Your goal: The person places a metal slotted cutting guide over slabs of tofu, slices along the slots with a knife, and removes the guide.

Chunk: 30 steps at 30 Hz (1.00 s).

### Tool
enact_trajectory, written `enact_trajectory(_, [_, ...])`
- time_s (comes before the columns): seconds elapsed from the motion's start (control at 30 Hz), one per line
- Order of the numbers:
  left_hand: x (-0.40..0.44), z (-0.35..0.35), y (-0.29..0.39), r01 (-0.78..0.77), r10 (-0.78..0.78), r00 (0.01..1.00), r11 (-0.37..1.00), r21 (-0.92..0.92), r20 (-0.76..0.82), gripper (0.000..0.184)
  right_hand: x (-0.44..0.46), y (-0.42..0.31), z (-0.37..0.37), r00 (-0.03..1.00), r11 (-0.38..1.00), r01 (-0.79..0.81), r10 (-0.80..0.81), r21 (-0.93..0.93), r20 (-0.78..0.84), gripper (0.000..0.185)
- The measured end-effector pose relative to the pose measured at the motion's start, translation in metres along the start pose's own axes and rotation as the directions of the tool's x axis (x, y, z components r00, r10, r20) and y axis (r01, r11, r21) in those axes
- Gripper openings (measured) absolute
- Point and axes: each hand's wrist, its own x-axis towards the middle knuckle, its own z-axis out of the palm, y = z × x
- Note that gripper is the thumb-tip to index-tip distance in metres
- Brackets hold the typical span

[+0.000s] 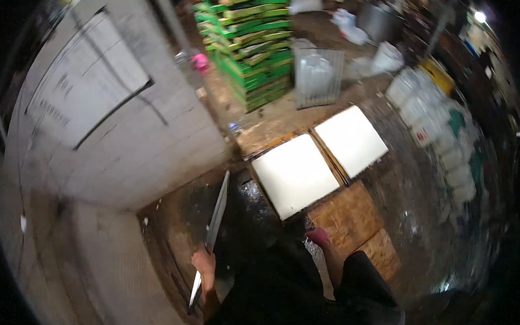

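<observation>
My left hand (204, 261) is closed around the middle of a long, flat metal bar (217, 215), which slants up and away beside the wall. To the right, my right hand (317, 236) hangs low near the edge of a brown board (350, 214); something pink covers or lies in it, and its fingers are too blurred to make out. Beyond the hands, two white rectangular slabs or filled trays, a left one (295, 176) and a right one (351, 141), lie side by side with dark edges around them.
A pale wall (175, 131) rises at the left. Green crates (252, 70) are stacked ahead, next to a grey rack (318, 78). Several white plastic jugs (422, 111) line the right side. The dark floor (407, 219) looks wet.
</observation>
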Motion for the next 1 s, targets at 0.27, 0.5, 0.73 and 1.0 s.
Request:
enact_trajectory(0.27, [0.176,-0.154,0.121,-0.726,0.628,0.686,0.626,-0.285,-0.369,0.016,-0.005,-0.072,-0.007,0.862,0.733,0.088,0.283,0.674,-0.421,0.035])
enact_trajectory(0.5, [0.285,-0.227,0.259,-0.227,0.753,0.658,0.206,-0.952,0.006,0.032,-0.059,-0.138,-0.106,0.700,0.499,0.290,0.472,0.817,-0.537,0.066])
enact_trajectory(0.73, [0.397,-0.197,0.359,-0.071,0.914,0.304,0.304,-0.950,0.270,0.036,-0.149,-0.235,-0.117,0.759,0.159,0.377,0.511,0.912,-0.403,0.058])
enact_trajectory(1.0, [0.459,-0.015,0.402,0.095,0.918,0.093,0.378,-0.921,0.386,0.029,-0.090,-0.262,-0.029,0.461,0.220,0.371,0.800,0.902,-0.385,0.021])
